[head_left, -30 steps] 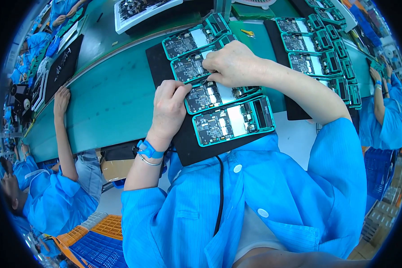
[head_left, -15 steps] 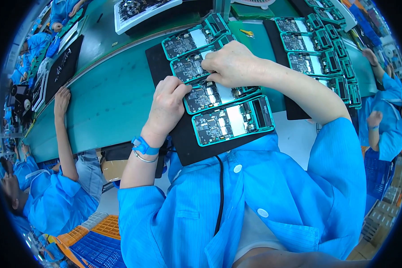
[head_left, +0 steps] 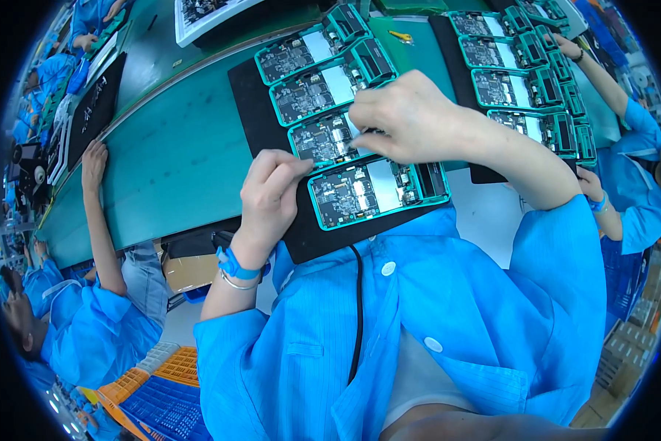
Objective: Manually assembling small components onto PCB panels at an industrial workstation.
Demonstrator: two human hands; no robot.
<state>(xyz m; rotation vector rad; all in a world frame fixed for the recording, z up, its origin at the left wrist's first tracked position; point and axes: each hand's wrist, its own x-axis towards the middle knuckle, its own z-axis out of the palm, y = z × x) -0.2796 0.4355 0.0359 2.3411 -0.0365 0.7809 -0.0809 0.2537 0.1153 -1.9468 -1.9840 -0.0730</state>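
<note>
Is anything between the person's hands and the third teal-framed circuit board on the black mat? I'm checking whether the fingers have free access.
Nothing visible does. The right hand already rests on the third teal-framed circuit board, covering its right part, and the left hand sits at its left edge on the black mat.

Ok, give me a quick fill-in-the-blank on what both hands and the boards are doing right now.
The black mat in front of the person holds ____ teal-framed circuit boards in a row.
The right hand works over the ____ board from the person.
The left hand rests on the mat beside the nearest board, and its wrist wears a ____ strap.

Missing words: four; second; blue
</note>
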